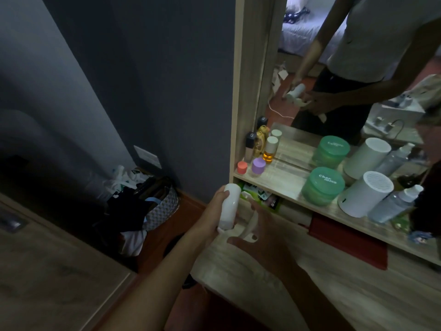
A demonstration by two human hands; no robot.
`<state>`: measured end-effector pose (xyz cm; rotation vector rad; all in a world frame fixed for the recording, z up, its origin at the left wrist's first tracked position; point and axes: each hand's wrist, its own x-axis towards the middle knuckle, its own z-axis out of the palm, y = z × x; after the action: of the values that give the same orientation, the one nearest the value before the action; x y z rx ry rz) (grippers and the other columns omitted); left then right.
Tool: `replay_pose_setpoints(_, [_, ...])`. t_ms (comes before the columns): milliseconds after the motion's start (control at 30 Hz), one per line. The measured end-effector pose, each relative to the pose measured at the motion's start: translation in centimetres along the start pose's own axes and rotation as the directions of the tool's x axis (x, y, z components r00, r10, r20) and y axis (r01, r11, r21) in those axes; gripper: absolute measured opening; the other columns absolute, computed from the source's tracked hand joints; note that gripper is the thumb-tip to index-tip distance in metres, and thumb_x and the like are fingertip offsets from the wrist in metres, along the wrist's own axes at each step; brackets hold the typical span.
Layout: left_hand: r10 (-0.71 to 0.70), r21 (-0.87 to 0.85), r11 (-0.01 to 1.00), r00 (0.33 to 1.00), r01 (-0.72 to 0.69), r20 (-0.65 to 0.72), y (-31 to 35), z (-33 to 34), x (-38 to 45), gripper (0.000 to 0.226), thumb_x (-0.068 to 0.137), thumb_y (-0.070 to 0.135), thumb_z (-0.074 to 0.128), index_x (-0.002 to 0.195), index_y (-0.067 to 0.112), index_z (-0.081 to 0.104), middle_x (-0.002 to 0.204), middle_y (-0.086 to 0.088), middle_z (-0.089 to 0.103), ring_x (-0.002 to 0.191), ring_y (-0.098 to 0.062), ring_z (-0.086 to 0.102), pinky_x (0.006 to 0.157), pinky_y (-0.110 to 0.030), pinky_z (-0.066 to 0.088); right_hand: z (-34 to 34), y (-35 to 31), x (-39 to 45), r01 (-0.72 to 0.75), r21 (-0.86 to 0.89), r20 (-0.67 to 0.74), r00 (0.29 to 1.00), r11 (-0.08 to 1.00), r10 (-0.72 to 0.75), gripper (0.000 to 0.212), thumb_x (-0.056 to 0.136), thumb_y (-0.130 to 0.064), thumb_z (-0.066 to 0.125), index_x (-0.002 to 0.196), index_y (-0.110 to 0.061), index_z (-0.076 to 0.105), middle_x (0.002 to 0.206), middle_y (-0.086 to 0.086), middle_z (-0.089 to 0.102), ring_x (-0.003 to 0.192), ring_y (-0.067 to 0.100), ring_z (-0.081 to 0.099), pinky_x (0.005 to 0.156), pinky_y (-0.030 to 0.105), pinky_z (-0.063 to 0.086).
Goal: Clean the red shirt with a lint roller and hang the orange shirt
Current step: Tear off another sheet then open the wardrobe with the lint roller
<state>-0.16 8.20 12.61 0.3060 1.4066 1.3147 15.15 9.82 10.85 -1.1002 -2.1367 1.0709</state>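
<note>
A white lint roller [229, 206] is held over the left end of a wooden dressing table [358, 295]. My left hand [212, 212] is wrapped around its white cylinder. My right hand [259, 237] grips the curved white handle [248, 229] at its lower end. The mirror [346, 68] above the shelf reflects both hands on the roller. Neither the red shirt nor the orange shirt shows in this view.
On the shelf [281, 185] stand a green jar [322, 186], a white cylindrical device [367, 197], a spray bottle [396, 203], small purple and coral jars and some bottles. A red flat item [348, 242] lies under the shelf. Bags [143, 201] sit on the floor by the dark wall.
</note>
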Motion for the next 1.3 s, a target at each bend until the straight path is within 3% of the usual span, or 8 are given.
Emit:
replay_pose_setpoints(100, [0.025,0.027,0.999,1.0,-0.025,0.01,0.5,0.1,-0.5,0.038,0.096,0.039,0.046,0.133,0.033,0.045,0.111,-0.019,0.059,0.078,-0.026,0.06,0.06,-0.029,0.049,-0.5,0.5,-0.4,0.084,-0.055,0.006,0.996,0.995,-0.084,0.105,0.063,-0.076,0.068,0.148,-0.035,0.024,0.142,-0.021,0.033,0.127,0.001,0.04,0.096,0.031,0.05])
replay_pose_setpoints(233, [0.027,0.033,0.999,0.999,-0.028,0.034,0.6,0.1,-1.4,0.039,0.098,0.037,0.045,0.136,0.037,0.039,0.117,-0.02,0.058,0.075,-0.026,0.061,0.055,-0.03,0.05,-0.8,-0.3,-0.6,0.099,-0.095,-0.022,0.995,0.991,-0.101,0.11,0.062,-0.077,0.068,0.151,-0.03,0.022,0.14,-0.01,0.04,0.121,0.0,0.041,0.09,0.003,0.031])
replay_pose_setpoints(500, [-0.029,-0.058,0.998,0.992,0.036,0.12,0.1,-0.5,-2.9,0.052,0.094,0.041,0.051,0.138,0.015,0.044,0.096,-0.016,0.061,0.062,-0.022,0.062,0.046,-0.027,0.049,-1.5,-1.8,-1.2,0.094,-0.115,-0.004,0.995,0.989,-0.095,0.116,0.055,-0.082,0.066,0.151,-0.033,0.022,0.123,-0.014,0.031,0.097,-0.007,0.041,0.068,0.004,0.035])
replay_pose_setpoints(700, [0.015,-0.015,1.0,0.982,-0.012,0.188,0.8,0.1,-3.7,0.041,0.098,0.036,0.042,0.137,0.022,0.04,0.086,-0.015,0.058,0.055,-0.02,0.056,0.039,-0.022,0.045,-2.0,-2.3,-0.9,0.119,-0.15,-0.095,0.986,0.981,-0.134,0.116,0.053,-0.091,0.056,0.147,-0.029,0.031,0.127,-0.005,0.042,0.104,0.004,0.049,0.073,0.025,0.051])
replay_pose_setpoints(900, [0.035,0.057,0.997,0.986,-0.045,0.161,1.2,0.5,-4.0,0.041,0.097,0.035,0.045,0.137,0.027,0.041,0.098,-0.018,0.057,0.062,-0.022,0.057,0.042,-0.024,0.047,-1.9,-1.9,-0.4,0.071,-0.076,-0.054,0.996,0.995,-0.075,0.112,0.048,-0.077,0.073,0.142,-0.031,0.033,0.133,-0.009,0.044,0.113,0.005,0.048,0.084,0.028,0.049])
replay_pose_setpoints(1000, [0.072,0.097,0.991,0.983,-0.089,0.168,0.4,0.4,-4.1,0.038,0.097,0.032,0.044,0.135,0.031,0.045,0.107,-0.014,0.063,0.074,-0.021,0.064,0.055,-0.029,0.052,-2.4,-2.7,0.6,-0.04,0.281,0.064,0.998,0.959,0.023,0.083,0.061,-0.064,0.075,0.132,-0.047,0.033,0.132,-0.004,0.053,0.112,0.012,0.059,0.089,0.03,0.054])
replay_pose_setpoints(1100, [0.083,0.139,0.985,0.988,-0.101,0.134,-0.3,1.0,-4.4,0.043,0.095,0.036,0.047,0.137,0.032,0.046,0.118,-0.016,0.061,0.083,-0.024,0.065,0.056,-0.03,0.051,-2.6,-3.2,1.3,-0.008,0.212,-0.036,0.999,0.977,0.015,0.063,0.092,-0.052,0.047,0.148,-0.032,0.028,0.134,-0.002,0.052,0.107,0.004,0.059,0.08,0.009,0.046])
replay_pose_setpoints(1300, [0.115,0.298,0.942,0.982,-0.156,0.15,0.2,2.1,-4.5,0.045,0.083,0.047,0.051,0.128,0.047,0.048,0.131,-0.014,0.055,0.104,-0.033,0.061,0.078,-0.042,0.056,-3.3,-3.0,2.6,-0.066,0.118,-0.189,0.978,0.991,0.088,0.029,0.102,-0.027,0.042,0.105,-0.013,0.067,0.089,0.002,0.067,0.086,0.021,0.063,0.076,0.032,0.046])
